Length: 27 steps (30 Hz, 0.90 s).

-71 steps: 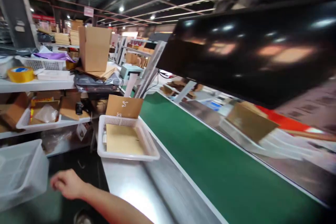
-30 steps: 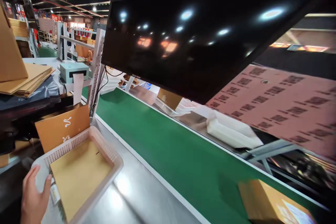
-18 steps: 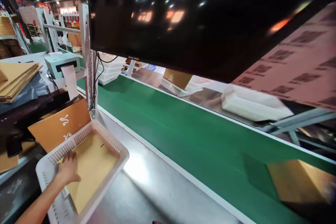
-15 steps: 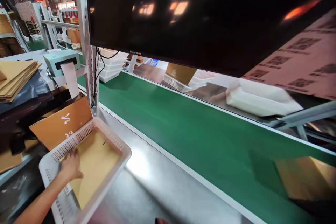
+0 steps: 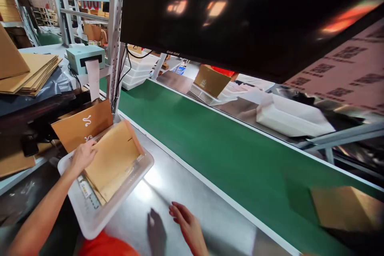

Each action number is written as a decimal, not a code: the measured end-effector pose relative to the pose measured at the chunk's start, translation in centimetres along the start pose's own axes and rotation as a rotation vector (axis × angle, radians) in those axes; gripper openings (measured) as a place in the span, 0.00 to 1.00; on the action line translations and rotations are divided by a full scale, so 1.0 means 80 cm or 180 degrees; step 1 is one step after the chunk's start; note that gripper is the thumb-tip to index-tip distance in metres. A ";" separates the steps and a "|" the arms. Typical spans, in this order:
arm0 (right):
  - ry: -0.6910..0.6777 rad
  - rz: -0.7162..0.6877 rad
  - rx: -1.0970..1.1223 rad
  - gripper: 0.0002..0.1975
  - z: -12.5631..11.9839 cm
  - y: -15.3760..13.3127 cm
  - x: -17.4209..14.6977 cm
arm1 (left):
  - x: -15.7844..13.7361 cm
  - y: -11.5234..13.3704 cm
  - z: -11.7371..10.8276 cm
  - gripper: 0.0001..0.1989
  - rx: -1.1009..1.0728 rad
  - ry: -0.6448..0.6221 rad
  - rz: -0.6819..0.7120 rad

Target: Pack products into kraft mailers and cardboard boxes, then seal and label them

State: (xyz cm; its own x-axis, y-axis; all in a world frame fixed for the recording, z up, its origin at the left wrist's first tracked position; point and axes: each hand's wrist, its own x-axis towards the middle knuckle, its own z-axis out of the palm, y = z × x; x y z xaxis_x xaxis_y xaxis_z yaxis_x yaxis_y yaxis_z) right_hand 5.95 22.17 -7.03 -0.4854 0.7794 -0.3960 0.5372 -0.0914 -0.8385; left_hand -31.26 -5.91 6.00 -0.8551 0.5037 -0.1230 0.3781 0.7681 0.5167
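1. On the far left, flat brown cardboard [image 5: 42, 72] lies in a messy pile.
2. Next is the left hand [image 5: 83, 155]. It pinches the left edge of some flat brown sheets [image 5: 117, 156] between its thumb and fingers.
3. The brown sheets are in a white basket [image 5: 91, 226], and they tilt a bit. A small white thing with a label [image 5: 85, 188] lies beside them, inside the basket.
4. A brown board with white squiggles [image 5: 82, 126] stands up behind the basket. Farther back is a light blue box [image 5: 85, 58] with a strip of white paper [image 5: 93, 80] hanging out.
5. The basket is on a shiny metal table [image 5: 136, 216].
6. Next is the right hand [image 5: 187, 222], over the table. Its fingers are loose, bent and a little spread.
7. Then comes a long green belt [image 5: 210, 140], with a big black screen [image 5: 240, 28] above it.
8. On the far right, a blurry brown box [image 5: 342, 208] sits on the belt.
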 end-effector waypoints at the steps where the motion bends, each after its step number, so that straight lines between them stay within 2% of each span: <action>1: -0.0070 -0.0056 0.0062 0.26 -0.002 -0.014 -0.003 | -0.005 0.012 -0.026 0.12 -0.0209 0.0242 0.0157; 5: -0.0093 -0.0120 0.0093 0.28 -0.004 -0.045 -0.018 | -0.021 0.039 -0.121 0.20 -0.1182 0.1586 0.0493; 7: -0.0097 -0.0051 0.0098 0.28 0.001 -0.042 -0.027 | -0.023 0.037 -0.143 0.23 -0.1580 0.1841 0.0629; 9: -0.0138 0.0035 0.0110 0.28 0.008 -0.029 -0.037 | -0.020 0.027 -0.141 0.23 -0.1792 0.1678 0.0629; 10: -0.0178 0.0081 0.0109 0.28 0.012 -0.021 -0.042 | -0.018 0.020 -0.131 0.22 -0.1796 0.1459 0.0577; 14: -0.0484 0.0205 -0.0112 0.30 0.022 0.015 -0.061 | -0.014 -0.013 -0.062 0.17 -0.1404 0.0407 0.0442; 16: -0.0569 0.0136 -0.0240 0.30 0.022 0.023 -0.071 | -0.021 -0.022 -0.028 0.16 -0.0948 0.0043 0.0651; 18: -0.0526 -0.0044 -0.0270 0.30 0.019 0.021 -0.080 | -0.032 -0.018 -0.008 0.17 -0.0284 -0.0168 0.1104; 20: -0.0245 -0.0375 -0.0291 0.30 0.015 0.008 -0.090 | -0.046 0.000 -0.002 0.18 0.0407 -0.0278 0.1649; 23: 0.0554 -0.1083 -0.0529 0.32 0.011 -0.027 -0.104 | -0.061 0.043 -0.011 0.20 0.1126 -0.0342 0.2291; 25: 0.0885 -0.1530 -0.0758 0.32 0.009 -0.056 -0.109 | -0.059 0.065 -0.019 0.22 0.1308 -0.0416 0.2399; 27: 0.0757 -0.1844 -0.0974 0.30 0.008 -0.080 -0.110 | -0.046 0.067 -0.023 0.24 0.1213 -0.0495 0.2164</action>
State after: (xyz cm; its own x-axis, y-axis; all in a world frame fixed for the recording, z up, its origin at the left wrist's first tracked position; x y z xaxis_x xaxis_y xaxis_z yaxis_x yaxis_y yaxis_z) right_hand 6.37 15.48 1.58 -0.6070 0.7678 0.2052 0.4245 0.5316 -0.7329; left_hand -26.75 -4.35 10.76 -0.3444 0.9387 -0.0162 0.9189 0.3405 0.1990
